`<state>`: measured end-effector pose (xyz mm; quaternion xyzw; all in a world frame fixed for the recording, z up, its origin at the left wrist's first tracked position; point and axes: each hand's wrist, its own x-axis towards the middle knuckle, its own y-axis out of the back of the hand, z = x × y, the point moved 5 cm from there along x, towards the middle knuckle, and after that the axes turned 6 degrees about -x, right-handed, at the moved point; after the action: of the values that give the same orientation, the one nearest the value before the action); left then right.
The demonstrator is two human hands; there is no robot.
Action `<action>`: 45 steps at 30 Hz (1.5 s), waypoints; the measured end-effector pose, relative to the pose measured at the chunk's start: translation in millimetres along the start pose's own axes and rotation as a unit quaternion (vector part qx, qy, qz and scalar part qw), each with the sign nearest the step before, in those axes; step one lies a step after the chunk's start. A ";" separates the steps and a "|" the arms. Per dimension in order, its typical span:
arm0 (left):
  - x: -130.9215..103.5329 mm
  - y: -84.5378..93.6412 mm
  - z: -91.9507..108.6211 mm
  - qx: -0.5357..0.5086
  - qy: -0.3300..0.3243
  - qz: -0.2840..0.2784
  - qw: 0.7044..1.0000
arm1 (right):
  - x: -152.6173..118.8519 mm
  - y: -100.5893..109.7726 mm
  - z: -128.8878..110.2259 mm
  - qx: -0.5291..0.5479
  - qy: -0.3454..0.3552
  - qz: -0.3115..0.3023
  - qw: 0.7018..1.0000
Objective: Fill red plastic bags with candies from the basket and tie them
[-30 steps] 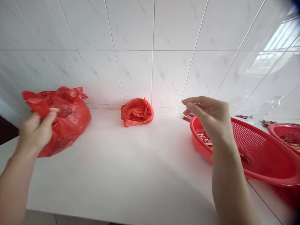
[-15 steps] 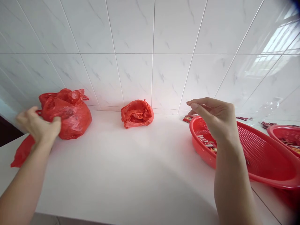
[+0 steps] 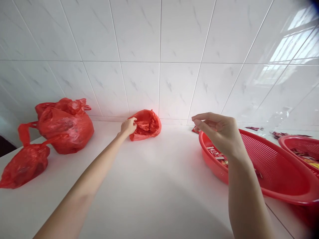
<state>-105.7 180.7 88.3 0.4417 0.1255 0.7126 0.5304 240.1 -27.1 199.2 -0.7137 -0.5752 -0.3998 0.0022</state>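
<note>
My left hand [image 3: 129, 126] is closed on the left rim of a crumpled, open-topped red plastic bag [image 3: 149, 133] by the tiled wall. More red plastic is bunched inside that bag. Over the near left end of a red perforated basket [image 3: 281, 181] hovers my right hand [image 3: 220, 132], its thumb and bent fingers apart with nothing between them. Wrapped snacks [image 3: 214, 152] lie in the bottom of this basket, partly hidden by my right wrist.
Far left stand a full red plastic bag [image 3: 67, 127] and a smaller tied one [image 3: 26, 164]. A second red basket [image 3: 299, 141] with wrapped snacks is at the far right. Behind the baskets are a clear plastic bottle [image 3: 276, 119] and a small red packet [image 3: 195, 129].
My left hand has moved right, from the bags at far left to the middle bag, and taken hold of its rim. The smaller tied bag now rests in full view. My right hand stays nearly still.
</note>
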 end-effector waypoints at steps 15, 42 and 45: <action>-80.2 24.6 126.0 -0.451 -0.069 -0.053 0.888 | 3.2 -82.0 7.5 -0.017 0.020 -0.137 0.990; -92.3 47.8 137.9 -0.453 -0.131 -0.105 0.875 | -9.1 -98.1 -3.3 -0.031 0.101 -0.280 0.954; -111.0 30.4 153.7 -0.361 -0.131 -0.327 0.864 | -29.2 -125.6 -14.2 -0.173 0.177 -0.354 0.902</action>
<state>-2.9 27.6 141.8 0.2422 -0.0738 0.4293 0.8669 128.2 -15.0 134.8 -0.3698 -0.7016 -0.5874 -0.1614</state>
